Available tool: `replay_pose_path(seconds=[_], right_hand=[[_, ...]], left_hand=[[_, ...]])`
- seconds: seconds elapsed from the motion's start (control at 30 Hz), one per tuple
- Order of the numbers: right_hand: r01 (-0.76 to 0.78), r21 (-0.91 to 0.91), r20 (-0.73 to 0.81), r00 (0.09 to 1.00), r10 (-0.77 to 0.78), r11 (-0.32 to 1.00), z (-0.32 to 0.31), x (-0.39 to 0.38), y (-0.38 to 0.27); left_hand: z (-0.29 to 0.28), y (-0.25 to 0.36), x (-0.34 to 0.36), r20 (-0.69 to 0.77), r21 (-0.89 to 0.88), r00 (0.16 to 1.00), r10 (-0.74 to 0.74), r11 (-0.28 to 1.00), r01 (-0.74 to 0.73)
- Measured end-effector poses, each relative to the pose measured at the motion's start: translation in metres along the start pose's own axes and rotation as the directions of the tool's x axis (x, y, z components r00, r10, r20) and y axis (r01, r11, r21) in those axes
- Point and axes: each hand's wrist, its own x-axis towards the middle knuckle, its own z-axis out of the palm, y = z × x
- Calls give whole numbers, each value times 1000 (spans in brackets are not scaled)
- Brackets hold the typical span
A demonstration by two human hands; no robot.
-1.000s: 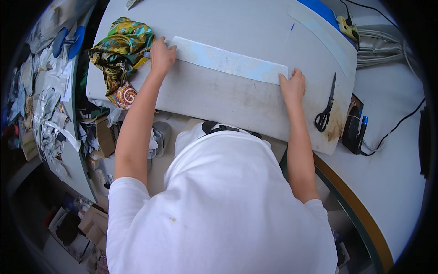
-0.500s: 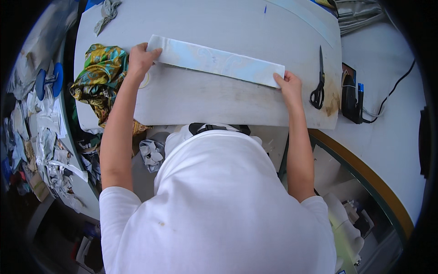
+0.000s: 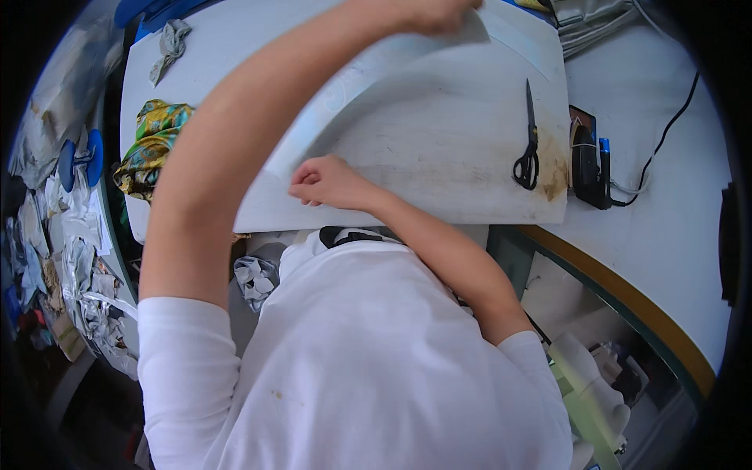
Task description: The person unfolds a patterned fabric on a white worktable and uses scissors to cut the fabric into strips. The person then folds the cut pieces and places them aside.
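A long pale blue-and-white patterned strip [image 3: 333, 98] bends across the table, partly hidden behind my left forearm and blurred. At the top edge of the view, my left hand [image 3: 445, 14] is closed on the strip's far end, its fingers partly cut off and smeared. Close by the strip's near end, my right hand [image 3: 330, 182] has its fingers curled in, and nothing shows in them. Black-handled scissors [image 3: 529, 137] lie to the right, apart from both hands.
Shiny green-and-gold patterned cloth [image 3: 153, 145] lies at the table's left, with a grey rag [image 3: 169, 51] beyond it. A black device [image 3: 589, 168] with a cord sits on the right-hand surface. Scraps [image 3: 82, 258] are heaped at far left.
My left hand has swung far up and to the right with its end of the strip, which now curves. My right hand has left the right end and moved left, near the other end.
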Motion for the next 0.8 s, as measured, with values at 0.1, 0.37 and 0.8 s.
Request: replay_pose_path(seconds=[0.1,0.37,0.8], right_hand=[[164,-533,-30,977,-212,830,-4,-6,24],[-110,210,-612,760,219,971,-120,-156,124],[-610,-631,-736,278,-617,479,-196,-80,72]], left_hand=[[65,15,-17,-240,-154,965,107,977,-147],[81,-111,-256,-310,83,642,-702,652,754],[83,-104,-286,-213,-234,288,-934,335,913]])
